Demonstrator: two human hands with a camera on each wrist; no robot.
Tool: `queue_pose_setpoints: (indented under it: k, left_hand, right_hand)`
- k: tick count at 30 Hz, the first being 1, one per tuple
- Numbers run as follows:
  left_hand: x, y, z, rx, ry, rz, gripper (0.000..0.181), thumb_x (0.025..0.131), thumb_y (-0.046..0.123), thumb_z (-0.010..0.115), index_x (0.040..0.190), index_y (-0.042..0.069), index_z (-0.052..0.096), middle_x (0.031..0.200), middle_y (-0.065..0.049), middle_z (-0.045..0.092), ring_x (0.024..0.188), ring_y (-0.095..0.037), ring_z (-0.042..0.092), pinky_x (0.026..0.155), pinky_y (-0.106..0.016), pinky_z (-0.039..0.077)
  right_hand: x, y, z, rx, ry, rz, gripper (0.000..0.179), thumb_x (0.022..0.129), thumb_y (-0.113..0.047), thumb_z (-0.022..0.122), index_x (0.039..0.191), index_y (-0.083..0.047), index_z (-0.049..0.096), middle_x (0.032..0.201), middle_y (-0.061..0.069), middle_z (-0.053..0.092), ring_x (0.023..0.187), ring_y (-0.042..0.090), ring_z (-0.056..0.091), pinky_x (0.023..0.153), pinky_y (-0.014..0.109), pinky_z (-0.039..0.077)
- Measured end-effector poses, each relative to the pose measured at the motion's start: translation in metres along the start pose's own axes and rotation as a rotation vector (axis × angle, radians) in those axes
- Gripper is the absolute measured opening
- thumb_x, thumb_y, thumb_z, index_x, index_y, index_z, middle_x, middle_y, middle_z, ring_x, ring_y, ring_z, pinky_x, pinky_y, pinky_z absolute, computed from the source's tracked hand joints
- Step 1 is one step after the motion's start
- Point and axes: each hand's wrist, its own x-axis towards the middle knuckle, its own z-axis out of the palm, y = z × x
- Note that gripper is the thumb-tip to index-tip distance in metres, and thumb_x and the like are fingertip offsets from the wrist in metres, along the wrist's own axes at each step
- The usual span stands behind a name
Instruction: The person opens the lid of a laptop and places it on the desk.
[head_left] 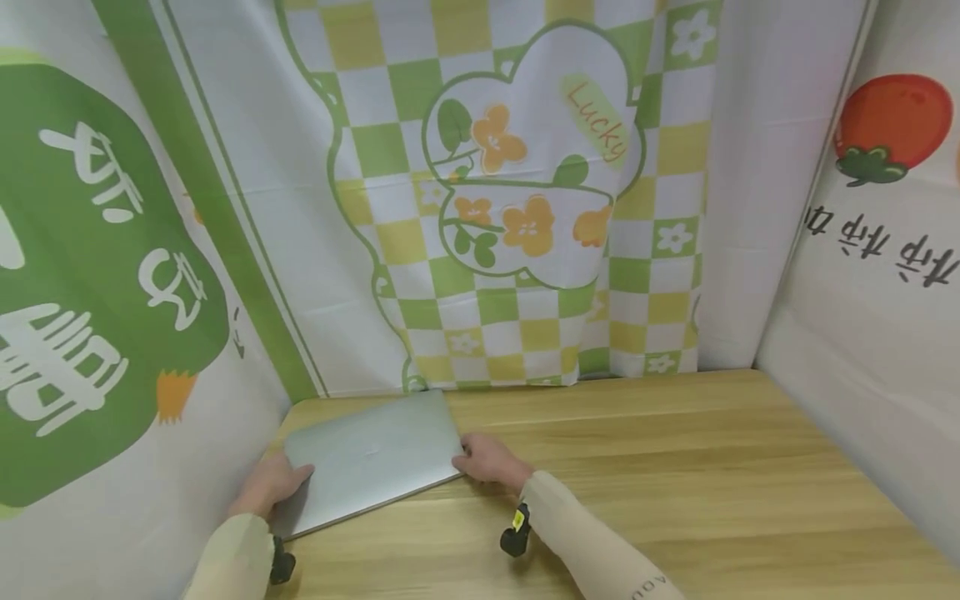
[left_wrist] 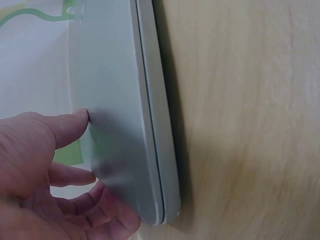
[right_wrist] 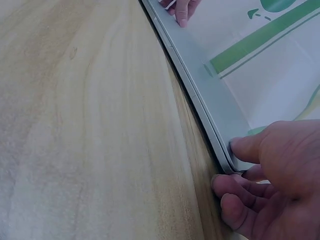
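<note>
Hands [head_left: 491, 460] with closed laptop [head_left: 375, 462] between them

Smooth, satin-sheened metallic laptop [head_left: 375, 458], wood-grained tabletop [head_left: 675, 475], lightly creased, matt cloth-like hanging [head_left: 498, 310]

"lucky" [head_left: 596, 118] on backdrop [head_left: 417, 88], "柿柿" [head_left: 930, 262] on sheet [head_left: 862, 350]

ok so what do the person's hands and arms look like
The left hand and right hand are bare. Long cream fabric sleeves cover both arms, the right with dark lettering. A small black device sits at each wrist, the right one bearing a yellow patch.
</note>
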Motion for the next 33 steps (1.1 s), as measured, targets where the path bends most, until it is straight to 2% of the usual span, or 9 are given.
queue_pose_setpoints:
  k: [3,10,16,19,23,26,30,33]
  left_hand:
    - [-0.002,0.003,-0.001,-0.004,0.0,0.0,0.068,0.095,0.031,0.054,0.123,-0.03,0.04,0.123,-0.047,0.049,0.107,-0.053,0.058,0.09,-0.054,0.053]
    - [-0.002,0.003,-0.002,-0.04,-0.01,-0.013,0.071,0.094,0.033,0.055,0.124,-0.029,0.039,0.124,-0.047,0.049,0.107,-0.053,0.058,0.088,-0.053,0.054]
    - [-0.002,0.005,0.001,-0.057,-0.016,-0.014,0.077,0.093,0.035,0.057,0.13,-0.029,0.035,0.131,-0.048,0.041,0.119,-0.058,0.048,0.098,-0.059,0.047]
    - [-0.003,0.007,0.002,-0.068,-0.02,-0.023,0.08,0.093,0.035,0.059,0.132,-0.028,0.031,0.134,-0.048,0.038,0.123,-0.059,0.045,0.101,-0.06,0.045]
    - [-0.005,0.008,0.002,-0.085,-0.006,-0.019,0.082,0.091,0.036,0.062,0.134,-0.027,0.031,0.132,-0.048,0.04,0.121,-0.058,0.047,0.1,-0.059,0.047]
    - [-0.006,0.009,0.002,-0.118,0.001,-0.01,0.084,0.09,0.035,0.064,0.137,-0.024,0.028,0.13,-0.047,0.044,0.12,-0.058,0.049,0.098,-0.06,0.048]
    - [-0.008,0.01,0.003,-0.149,-0.019,-0.034,0.084,0.09,0.034,0.064,0.139,-0.023,0.026,0.127,-0.045,0.048,0.118,-0.057,0.052,0.096,-0.059,0.05]
    - [-0.009,0.009,0.005,-0.148,-0.03,-0.056,0.08,0.09,0.034,0.063,0.134,-0.025,0.031,0.124,-0.046,0.05,0.107,-0.054,0.06,0.087,-0.054,0.056]
  right_hand:
    - [-0.001,-0.001,-0.003,0.009,-0.012,-0.006,0.023,0.094,-0.02,0.062,0.104,0.0,0.063,0.064,-0.001,0.055,0.047,0.009,0.05,0.042,0.021,0.042]
    - [-0.004,-0.002,-0.008,0.069,-0.058,0.032,0.045,0.095,-0.019,0.063,0.131,0.007,0.054,0.063,0.003,0.061,0.049,0.011,0.056,0.043,0.021,0.047]
    - [-0.007,0.0,-0.011,0.063,-0.057,0.045,0.042,0.095,-0.018,0.063,0.129,0.007,0.056,0.062,0.003,0.061,0.049,0.012,0.057,0.044,0.021,0.048]
    - [-0.008,0.002,-0.011,0.077,-0.059,0.04,0.038,0.095,-0.017,0.063,0.124,0.006,0.059,0.06,0.003,0.06,0.049,0.012,0.056,0.043,0.021,0.047]
    - [-0.01,0.003,-0.012,0.093,-0.05,0.02,0.017,0.094,-0.015,0.063,0.092,0.001,0.062,0.057,0.003,0.057,0.047,0.012,0.054,0.04,0.02,0.044]
    - [-0.01,0.003,-0.013,0.092,-0.04,0.01,0.025,0.094,-0.014,0.063,0.073,-0.006,0.052,0.057,0.001,0.055,0.047,0.012,0.054,0.04,0.02,0.044]
    - [-0.011,0.005,-0.012,0.082,-0.033,-0.003,0.031,0.093,-0.015,0.064,0.068,-0.01,0.047,0.056,-0.001,0.054,0.046,0.011,0.054,0.039,0.02,0.044]
    - [-0.011,0.005,-0.011,0.091,-0.029,-0.004,0.031,0.092,-0.014,0.064,0.067,-0.01,0.047,0.056,-0.002,0.053,0.047,0.011,0.055,0.04,0.021,0.046]
